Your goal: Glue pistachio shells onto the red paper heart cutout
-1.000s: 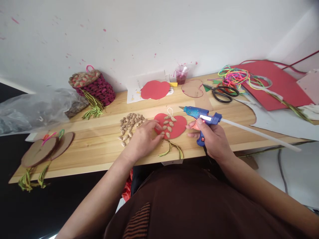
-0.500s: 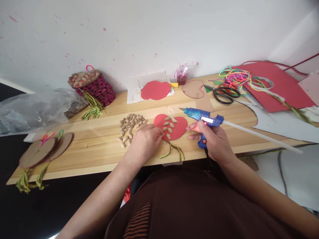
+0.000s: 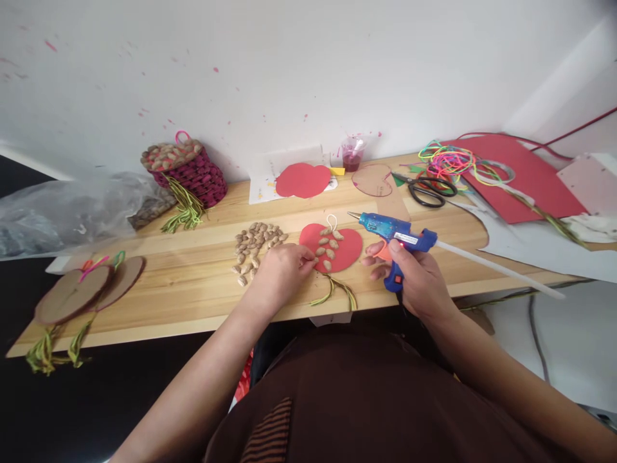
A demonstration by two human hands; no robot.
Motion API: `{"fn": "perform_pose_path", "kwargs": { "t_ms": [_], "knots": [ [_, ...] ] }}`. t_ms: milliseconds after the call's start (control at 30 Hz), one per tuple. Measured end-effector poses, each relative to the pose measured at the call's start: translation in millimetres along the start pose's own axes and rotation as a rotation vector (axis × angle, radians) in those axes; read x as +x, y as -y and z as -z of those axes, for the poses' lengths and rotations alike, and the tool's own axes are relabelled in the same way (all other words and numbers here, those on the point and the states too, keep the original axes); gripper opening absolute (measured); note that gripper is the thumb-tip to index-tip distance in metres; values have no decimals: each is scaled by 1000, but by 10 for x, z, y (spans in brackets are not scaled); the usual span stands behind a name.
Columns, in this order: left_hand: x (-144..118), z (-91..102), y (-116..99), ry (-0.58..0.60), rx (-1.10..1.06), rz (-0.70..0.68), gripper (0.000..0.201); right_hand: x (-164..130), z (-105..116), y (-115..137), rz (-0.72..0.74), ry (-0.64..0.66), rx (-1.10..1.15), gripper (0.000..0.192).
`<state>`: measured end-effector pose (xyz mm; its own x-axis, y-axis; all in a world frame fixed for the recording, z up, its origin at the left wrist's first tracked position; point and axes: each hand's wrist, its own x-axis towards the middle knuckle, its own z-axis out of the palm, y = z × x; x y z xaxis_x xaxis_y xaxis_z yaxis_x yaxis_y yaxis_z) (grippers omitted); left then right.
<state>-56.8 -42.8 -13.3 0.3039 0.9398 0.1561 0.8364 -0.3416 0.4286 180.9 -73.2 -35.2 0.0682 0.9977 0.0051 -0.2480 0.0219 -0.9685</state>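
Observation:
My right hand point(image 3: 424, 280) is wrapped round a blue hot glue gun point(image 3: 385, 225), its nozzle pointing left and a long white glue stick point(image 3: 501, 269) coming out of its back. Fingers pinched, my left hand point(image 3: 282, 270) rests at the left edge of a red heart-shaped card point(image 3: 349, 247); what lies between the fingertips is hidden. Several peanuts point(image 3: 333, 244) sit in rows on the card. A white string loop point(image 3: 331, 221) stands at its top, and a green-yellow tassel point(image 3: 344, 292) hangs from its bottom. Left of the card is a pile of loose peanuts point(image 3: 255, 241).
At the back left stands a purple woven basket point(image 3: 202, 180) beside a clear plastic bag point(image 3: 72, 206). Brown cardboard hearts point(image 3: 72, 296) lie front left. Another red cutout point(image 3: 303, 180), a cup of dark red liquid point(image 3: 353, 157), black scissors point(image 3: 429, 193) and colourful cords point(image 3: 446, 161) are along the back.
The view has shifted slightly. My left fingers have drawn closer together at the card's left edge. The glue gun stays in my right hand, almost unmoved beside the card.

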Motion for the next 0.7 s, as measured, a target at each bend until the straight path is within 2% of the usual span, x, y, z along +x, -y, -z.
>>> {"fn": "perform_pose_path", "kwargs": {
  "t_ms": [200,267,367,467,533,600,700],
  "knots": [
    [-16,-17,22,-12,-48,42,10,-207,-29,51,-96,102,14,25],
    [-26,-4,15,-36,-135,92,8,-265,-38,90,-107,124,10,25],
    [-62,40,15,-6,-568,216,10,-344,-54,195,-115,159,-11,26],
    [-116,88,20,110,-1173,337,26,-428,-77,333,-143,226,-51,30],
    [-154,102,19,177,-1466,404,32,-485,-90,416,-135,265,-91,32],
    [-189,99,11,222,-1622,442,32,-537,-96,474,-128,293,-168,32],
    [-226,92,-7,266,-1700,445,30,-593,-95,512,-97,329,-266,32]
  ]
}}
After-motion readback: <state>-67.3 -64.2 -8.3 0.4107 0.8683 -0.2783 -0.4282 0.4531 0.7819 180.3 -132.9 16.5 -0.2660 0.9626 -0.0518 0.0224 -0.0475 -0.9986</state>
